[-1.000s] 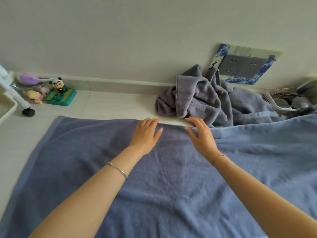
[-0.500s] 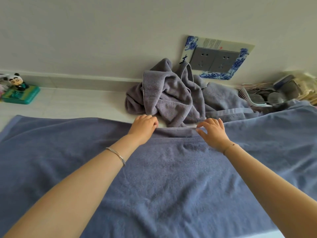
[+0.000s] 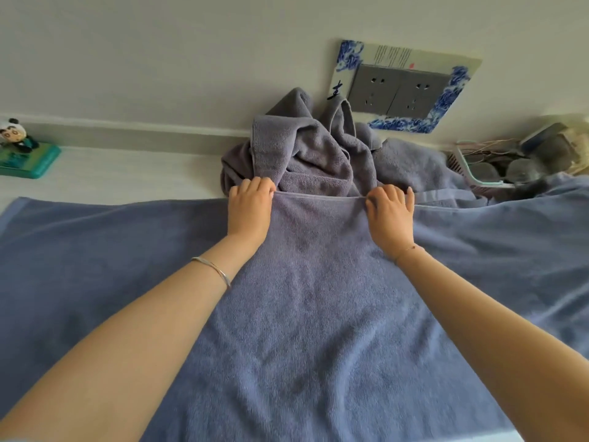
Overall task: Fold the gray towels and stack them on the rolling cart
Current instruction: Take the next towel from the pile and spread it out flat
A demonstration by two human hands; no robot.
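Observation:
A large gray-blue towel (image 3: 312,314) lies spread flat across the white surface in front of me. My left hand (image 3: 250,212) and my right hand (image 3: 390,215) each grip its far hem, about a forearm's length apart, and the hem between them is lifted and pulled taut. Creases run from the hem back toward me. Behind the hem a heap of crumpled gray towels (image 3: 306,151) leans against the wall. No rolling cart is in view.
A panda figurine on a teal box (image 3: 22,151) stands at the far left by the wall. A double wall socket (image 3: 398,90) with a blue-patterned frame sits above the heap. A white basket with dark items (image 3: 510,164) is at the far right.
Both hands went from lying flat on the towel near its far hem to gripping that hem and lifting it. My view shifted to the right and closer.

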